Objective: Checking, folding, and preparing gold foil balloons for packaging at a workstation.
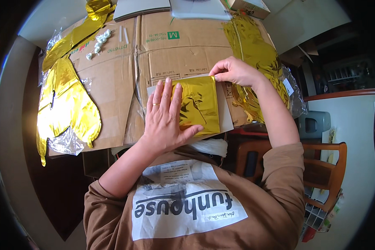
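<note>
A gold foil balloon point(205, 109), flat and folded into a square, lies on a pale sheet of card point(226, 118) on the cardboard. My left hand point(164, 118) rests flat across its left part, fingers stretched out and thumb spread toward the near edge. At the far right corner of the foil, my right hand point(236, 71) pinches the edge between thumb and forefinger. Creases run over the middle of the shiny square. The part under my left palm is hidden.
Flat cardboard point(112, 83) covers the table. Loose gold foil balloons point(66, 100) lie at the left, and a gold foil stack point(256, 50) lies at the right. Small white knotted pieces point(98, 43) sit far left. A wooden chair point(331, 175) stands at right.
</note>
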A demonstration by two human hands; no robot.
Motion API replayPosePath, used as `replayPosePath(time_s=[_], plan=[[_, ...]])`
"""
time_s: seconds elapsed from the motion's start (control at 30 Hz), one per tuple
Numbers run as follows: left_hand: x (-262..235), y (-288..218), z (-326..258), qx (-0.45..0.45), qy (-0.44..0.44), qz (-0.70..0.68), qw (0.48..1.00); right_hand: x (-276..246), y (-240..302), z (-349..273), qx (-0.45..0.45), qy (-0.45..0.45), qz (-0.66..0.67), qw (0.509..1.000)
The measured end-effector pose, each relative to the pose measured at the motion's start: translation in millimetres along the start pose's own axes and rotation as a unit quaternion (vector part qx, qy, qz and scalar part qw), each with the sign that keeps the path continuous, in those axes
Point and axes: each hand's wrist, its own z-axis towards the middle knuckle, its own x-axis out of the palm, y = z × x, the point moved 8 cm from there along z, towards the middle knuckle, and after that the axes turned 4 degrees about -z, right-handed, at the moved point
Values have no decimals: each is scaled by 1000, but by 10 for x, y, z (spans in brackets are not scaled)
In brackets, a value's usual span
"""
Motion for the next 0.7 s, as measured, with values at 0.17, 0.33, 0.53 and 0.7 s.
replayPosePath(time_s=[0.17,0.33,0.53,0.7], plan=[[134,81,59,-1,-26,41,999,2,125,-71,-36,-67,-68,995],[167,86,71,-10,-15,39,999,30,108,-173,-121,-174,-50,976],[146,88,77,-13,-25,33,999,67,137,-198,-173,-206,-106,957],[133,71,79,-18,-21,50,998,105,58,-192,-112,-213,-115,964]])
